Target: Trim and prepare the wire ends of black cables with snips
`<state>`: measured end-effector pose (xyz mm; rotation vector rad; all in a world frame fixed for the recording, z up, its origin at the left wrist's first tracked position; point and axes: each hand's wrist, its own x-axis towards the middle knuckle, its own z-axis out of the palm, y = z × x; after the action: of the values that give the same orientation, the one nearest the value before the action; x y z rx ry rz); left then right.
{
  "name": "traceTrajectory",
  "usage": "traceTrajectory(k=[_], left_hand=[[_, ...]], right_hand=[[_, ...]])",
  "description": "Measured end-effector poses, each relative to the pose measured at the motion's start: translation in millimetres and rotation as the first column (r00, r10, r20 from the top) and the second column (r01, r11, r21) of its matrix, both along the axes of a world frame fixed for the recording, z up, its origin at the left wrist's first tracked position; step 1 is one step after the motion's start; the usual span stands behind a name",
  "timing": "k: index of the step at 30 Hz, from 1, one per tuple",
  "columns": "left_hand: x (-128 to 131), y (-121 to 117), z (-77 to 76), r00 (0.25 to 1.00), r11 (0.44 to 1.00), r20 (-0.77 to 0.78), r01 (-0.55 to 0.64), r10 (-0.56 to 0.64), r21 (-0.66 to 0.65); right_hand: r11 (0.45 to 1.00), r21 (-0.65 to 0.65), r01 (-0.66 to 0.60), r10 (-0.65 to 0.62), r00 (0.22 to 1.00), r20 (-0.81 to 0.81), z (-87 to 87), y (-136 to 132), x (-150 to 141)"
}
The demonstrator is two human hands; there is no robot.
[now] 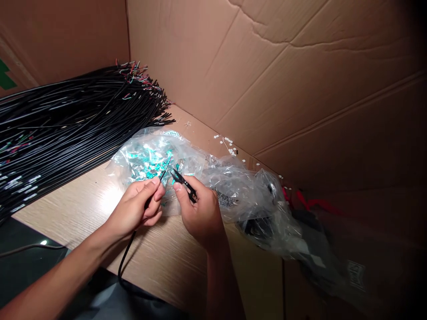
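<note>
Left-hand fingers (pixel 155 189) pinch a black cable (pixel 125 262), right-hand fingers (pixel 178 189) clasp black thread snips (pixel 184 185), just above a crumpled plastic bag (pixel 230 186).

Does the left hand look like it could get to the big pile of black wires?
Probably yes: the left hand sits near the black wire pile, with only wooden tabletop between, though it's pinching one cable.

Matt black metal snips (pixel 184 186); glossy black plastic cables (pixel 66 104); crinkled clear plastic bag (pixel 230 178); matt cardboard (pixel 300 89).
</note>
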<state>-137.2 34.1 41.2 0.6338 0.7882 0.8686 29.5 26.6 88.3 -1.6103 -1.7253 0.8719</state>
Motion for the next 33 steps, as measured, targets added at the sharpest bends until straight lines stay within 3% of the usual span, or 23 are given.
traceTrajectory(k=[14,24,33], left_hand=[[-10,0,-6.7,0.954,0.98,0.3,0.086,-0.03,-0.177],[-17,3,-17.7,0.731,0.937,0.681,0.261,-0.034,-0.234],[-17,2,-23.2,0.596,0.917,0.803,0.318,0.003,-0.24]], right_hand=[[0.997,-0.014,-0.07,0.068,0.995,-0.075,-6.2,4,-2],[0.997,0.005,-0.078,0.077,0.981,-0.178,-14.3,7,-1],[0.996,0.011,-0.086,0.087,0.99,-0.108,-15.4,9,2]])
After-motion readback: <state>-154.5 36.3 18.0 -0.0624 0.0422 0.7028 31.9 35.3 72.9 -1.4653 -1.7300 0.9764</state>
